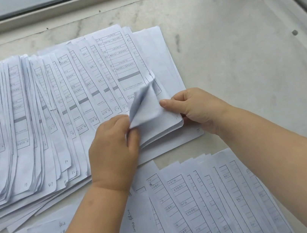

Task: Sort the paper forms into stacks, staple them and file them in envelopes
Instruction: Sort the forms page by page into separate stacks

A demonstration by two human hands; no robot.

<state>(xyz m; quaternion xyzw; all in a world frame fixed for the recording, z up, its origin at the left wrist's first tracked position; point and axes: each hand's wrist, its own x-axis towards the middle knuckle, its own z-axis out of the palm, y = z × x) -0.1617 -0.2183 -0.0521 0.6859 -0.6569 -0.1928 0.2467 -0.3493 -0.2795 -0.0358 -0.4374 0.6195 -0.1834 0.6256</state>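
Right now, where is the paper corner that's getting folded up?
In the head view, the lifted paper corner is mid-frame, pinched by the left hand, with the right hand just beside it, at the right end of the fanned forms.

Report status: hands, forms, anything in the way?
Left hand pinches the curled-back corner sheets. Right hand pinches the right edge of that form bundle. Fanned form stacks spread left and below. Nothing blocking; no stapler or envelopes visible.

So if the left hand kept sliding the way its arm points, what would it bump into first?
Probably the curled-up sheet corner that the left hand already pinches, then the printed forms fanned out beyond it. Depth is hard to judge from this view.
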